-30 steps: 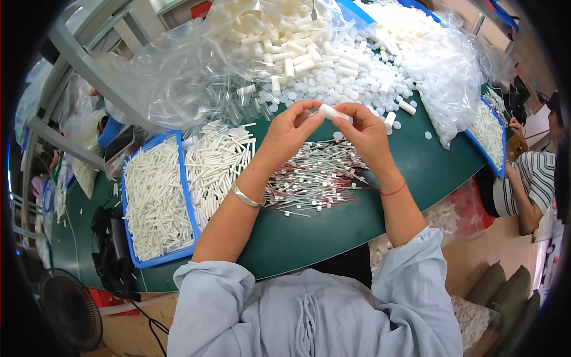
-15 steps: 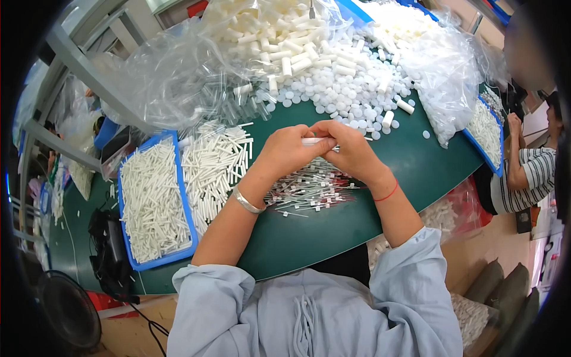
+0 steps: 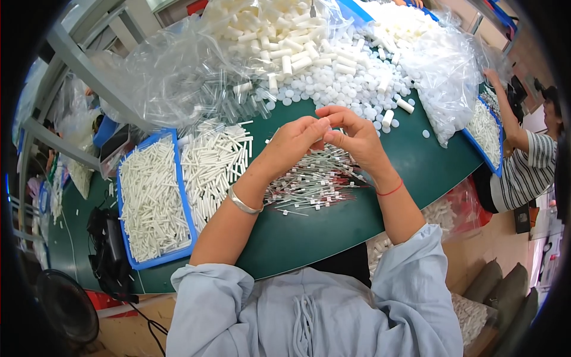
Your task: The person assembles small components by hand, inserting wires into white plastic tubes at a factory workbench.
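My left hand (image 3: 295, 143) and my right hand (image 3: 359, 138) meet fingertip to fingertip above the middle of the green table. The fingers of both are closed around something small and pale, mostly covered by them; its kind cannot be made out. Under and just in front of the hands lies a loose pile of thin sticks with white tips and red ends (image 3: 315, 185). Beyond them spreads a heap of round translucent white discs (image 3: 333, 89), with thick white cylinders (image 3: 291, 47) piled behind. Clear tubes (image 3: 235, 101) lie beyond my left hand.
Left of my arm, short white rods (image 3: 215, 157) lie beside a blue tray (image 3: 194, 229) full of similar ones. A clear plastic bag (image 3: 443, 89) stands at the right. A co-worker in a striped shirt (image 3: 523, 178) sits past another blue tray (image 3: 483, 153). A metal frame (image 3: 89, 77) rises at left.
My hands have shifted slightly; the white cylinder seen between them before is now hidden by fingers. The co-worker at right has raised an arm toward the table.
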Action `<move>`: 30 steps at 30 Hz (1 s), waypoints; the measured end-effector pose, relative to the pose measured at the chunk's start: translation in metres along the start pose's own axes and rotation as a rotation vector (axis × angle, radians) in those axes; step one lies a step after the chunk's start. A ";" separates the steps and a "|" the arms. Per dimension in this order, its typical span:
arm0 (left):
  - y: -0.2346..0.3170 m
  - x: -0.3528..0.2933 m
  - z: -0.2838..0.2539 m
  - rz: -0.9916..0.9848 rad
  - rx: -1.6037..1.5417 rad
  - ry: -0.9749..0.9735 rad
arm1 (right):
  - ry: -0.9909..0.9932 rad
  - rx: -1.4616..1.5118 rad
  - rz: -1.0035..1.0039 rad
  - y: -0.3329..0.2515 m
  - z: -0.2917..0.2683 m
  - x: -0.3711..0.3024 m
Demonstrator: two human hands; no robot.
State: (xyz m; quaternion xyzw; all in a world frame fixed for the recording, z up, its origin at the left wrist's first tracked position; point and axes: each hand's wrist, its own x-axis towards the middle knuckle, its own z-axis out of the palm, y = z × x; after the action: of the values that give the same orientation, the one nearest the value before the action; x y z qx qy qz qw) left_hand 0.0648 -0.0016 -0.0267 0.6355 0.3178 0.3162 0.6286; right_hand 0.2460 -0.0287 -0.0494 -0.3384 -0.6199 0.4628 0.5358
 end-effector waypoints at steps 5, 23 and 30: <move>0.012 -0.008 0.010 -0.117 -0.020 -0.012 | -0.049 0.348 0.098 -0.010 0.016 0.000; 0.005 -0.006 0.010 -0.178 -0.195 -0.004 | -0.178 0.612 0.328 -0.008 0.013 -0.002; 0.004 -0.008 0.008 -0.212 -0.203 -0.015 | -0.129 0.627 0.333 -0.011 0.017 -0.004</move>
State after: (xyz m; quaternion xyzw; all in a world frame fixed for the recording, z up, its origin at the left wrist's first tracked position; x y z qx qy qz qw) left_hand 0.0663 -0.0123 -0.0225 0.5340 0.3449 0.2736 0.7218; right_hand 0.2308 -0.0396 -0.0405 -0.2240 -0.4165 0.7320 0.4904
